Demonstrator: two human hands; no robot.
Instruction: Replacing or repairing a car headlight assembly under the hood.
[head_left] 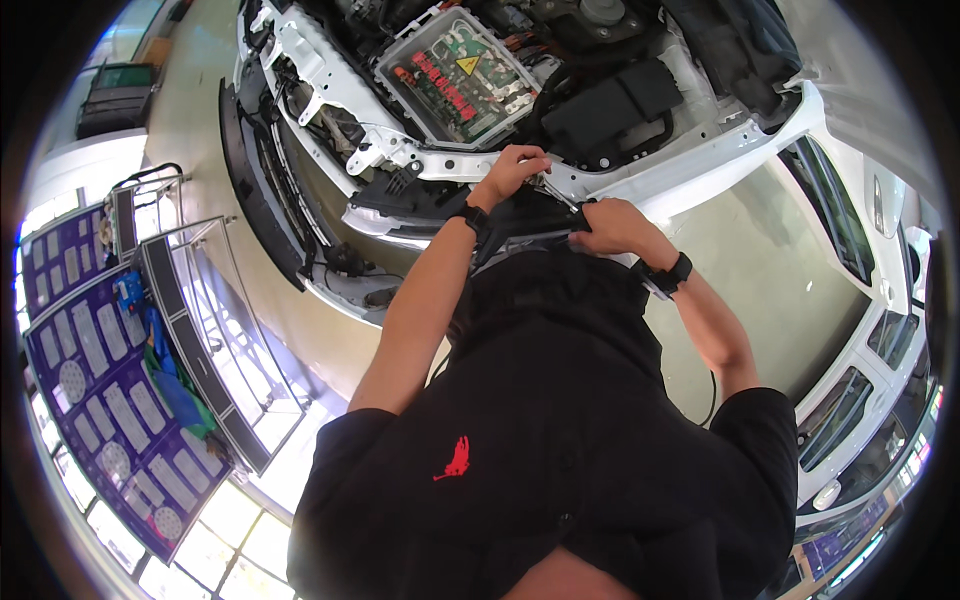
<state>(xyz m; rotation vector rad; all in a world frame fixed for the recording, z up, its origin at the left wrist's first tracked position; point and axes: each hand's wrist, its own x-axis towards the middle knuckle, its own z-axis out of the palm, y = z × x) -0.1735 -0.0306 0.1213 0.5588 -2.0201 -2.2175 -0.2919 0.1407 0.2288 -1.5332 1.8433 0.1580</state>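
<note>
My left hand [510, 172] is closed over the front edge of the white car body [450, 163], fingers curled; what they hold, if anything, is hidden. To its lower right my right hand [610, 228] grips the dark handle of a tool [583, 215], with a thin metallic part running toward my left hand. Both hands are at the open front end of the car, close above black plastic trim. Just beyond them sit a clear-lidded electronics box [450, 75] and a black housing [610, 110].
A detached bumper [250, 180] curves down the left of the car. Farther left are a wheeled metal cart [180, 330] and purple display boards [90, 380]. Another white car [840, 420] stands at the right, and a thin black cable [712, 395] hangs beside my right arm.
</note>
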